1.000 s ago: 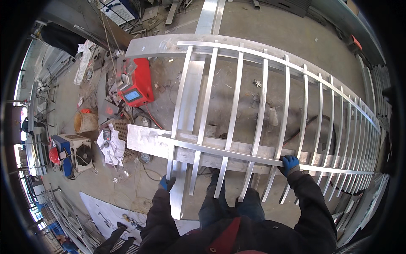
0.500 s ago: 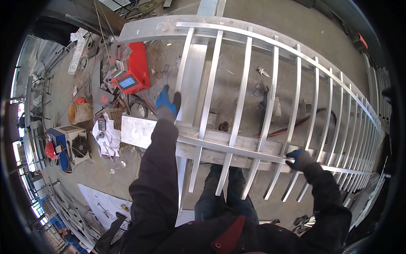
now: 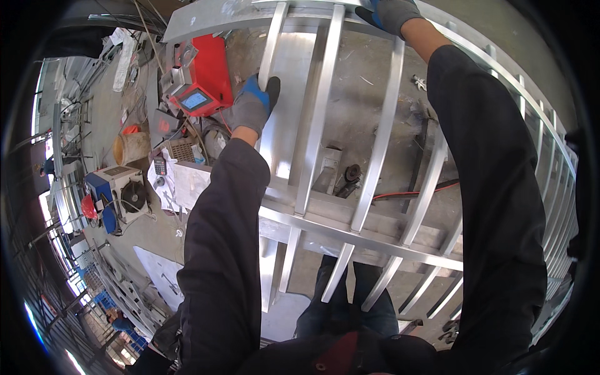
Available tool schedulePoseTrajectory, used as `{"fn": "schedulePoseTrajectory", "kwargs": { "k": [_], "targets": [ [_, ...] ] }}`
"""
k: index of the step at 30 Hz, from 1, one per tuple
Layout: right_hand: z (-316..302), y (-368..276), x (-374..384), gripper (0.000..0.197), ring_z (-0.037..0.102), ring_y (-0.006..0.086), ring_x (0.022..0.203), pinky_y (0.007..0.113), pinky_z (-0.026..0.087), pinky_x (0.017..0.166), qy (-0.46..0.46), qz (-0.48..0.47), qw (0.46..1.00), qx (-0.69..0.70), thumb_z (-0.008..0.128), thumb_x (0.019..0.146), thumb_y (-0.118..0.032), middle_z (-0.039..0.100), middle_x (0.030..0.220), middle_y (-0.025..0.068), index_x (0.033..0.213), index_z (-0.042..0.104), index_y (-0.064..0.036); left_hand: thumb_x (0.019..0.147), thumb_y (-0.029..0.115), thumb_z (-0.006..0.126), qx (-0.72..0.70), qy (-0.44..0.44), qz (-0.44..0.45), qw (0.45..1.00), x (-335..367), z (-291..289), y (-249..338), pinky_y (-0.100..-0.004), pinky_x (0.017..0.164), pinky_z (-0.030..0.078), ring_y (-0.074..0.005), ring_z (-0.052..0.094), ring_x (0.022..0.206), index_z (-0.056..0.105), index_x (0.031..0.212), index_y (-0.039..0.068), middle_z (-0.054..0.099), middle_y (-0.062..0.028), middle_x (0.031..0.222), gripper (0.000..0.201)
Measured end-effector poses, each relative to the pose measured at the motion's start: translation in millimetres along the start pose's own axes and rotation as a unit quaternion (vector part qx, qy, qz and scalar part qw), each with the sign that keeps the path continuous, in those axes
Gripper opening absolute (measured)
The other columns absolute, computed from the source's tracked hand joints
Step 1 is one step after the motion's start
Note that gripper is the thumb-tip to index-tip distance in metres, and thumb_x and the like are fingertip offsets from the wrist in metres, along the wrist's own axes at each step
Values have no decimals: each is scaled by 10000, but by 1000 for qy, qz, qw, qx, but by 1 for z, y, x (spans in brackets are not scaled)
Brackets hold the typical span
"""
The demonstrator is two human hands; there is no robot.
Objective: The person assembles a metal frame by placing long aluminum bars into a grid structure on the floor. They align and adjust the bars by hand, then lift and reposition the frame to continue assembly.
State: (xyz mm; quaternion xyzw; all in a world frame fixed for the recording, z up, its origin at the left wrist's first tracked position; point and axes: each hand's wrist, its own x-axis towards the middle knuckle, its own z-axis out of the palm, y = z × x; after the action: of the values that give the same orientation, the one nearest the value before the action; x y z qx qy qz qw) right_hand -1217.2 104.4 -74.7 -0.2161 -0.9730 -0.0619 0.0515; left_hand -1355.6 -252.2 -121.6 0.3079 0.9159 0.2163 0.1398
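Gripping an end bar of the metal railing (image 3: 379, 137) with my left hand (image 3: 251, 107), I noted it lying across two broad beams (image 3: 190, 184) above a littered grey floor (image 3: 169, 232). My right hand (image 3: 392, 16) was at the far rail; whether its fingers were closed I could not tell. A red machine (image 3: 212, 72) stood left.

R fingers (image 3: 369, 17) partly cut off by top edge, far rail (image 3: 469, 49) partly hidden behind, bars (image 3: 431, 187) below & R blocked by R sleeve (image 3: 494, 156), near rail's (image 3: 350, 235) L end below L fingers (image 3: 273, 94) behind L sleeve (image 3: 228, 231), screen (image 3: 195, 99) text L of those too sm. to read.
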Motion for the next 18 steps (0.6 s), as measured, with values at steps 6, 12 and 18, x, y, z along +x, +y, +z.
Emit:
{"fn": "schedulePoseTrajectory", "kwargs": {
  "k": [6, 12, 18],
  "targets": [
    [23, -8, 22, 565, 694, 347, 1072, 436, 534, 944, -13, 31, 998, 55, 632, 912, -604, 724, 1131, 181, 1136, 705, -90, 961, 477, 613, 62, 33, -11, 997, 7, 10, -2, -516, 938, 511, -471, 658, 1099, 645, 1230, 26, 703, -267, 1160, 526],
    [25, -4, 22, 535, 710, 333, 1012, 440, 553, 900, 8, 29, 999, 46, 649, 901, -604, 737, 1048, 163, 1068, 720, -101, 981, 443, 583, 96, 87, 22, 991, 5, 15, 3, -527, 931, 492, -496, 654, 1052, 627, 1218, 28, 698, -299, 1100, 480],
    [23, -2, 27, 552, 709, 330, 1024, 435, 554, 903, -33, 20, 998, 57, 645, 901, -611, 732, 1069, 165, 1084, 716, -95, 994, 433, 572, 114, 25, -59, 991, 8, 12, 10, -534, 872, 508, -531, 650, 988, 617, 1166, 17, 688, -340, 1024, 453]
  ]
}}
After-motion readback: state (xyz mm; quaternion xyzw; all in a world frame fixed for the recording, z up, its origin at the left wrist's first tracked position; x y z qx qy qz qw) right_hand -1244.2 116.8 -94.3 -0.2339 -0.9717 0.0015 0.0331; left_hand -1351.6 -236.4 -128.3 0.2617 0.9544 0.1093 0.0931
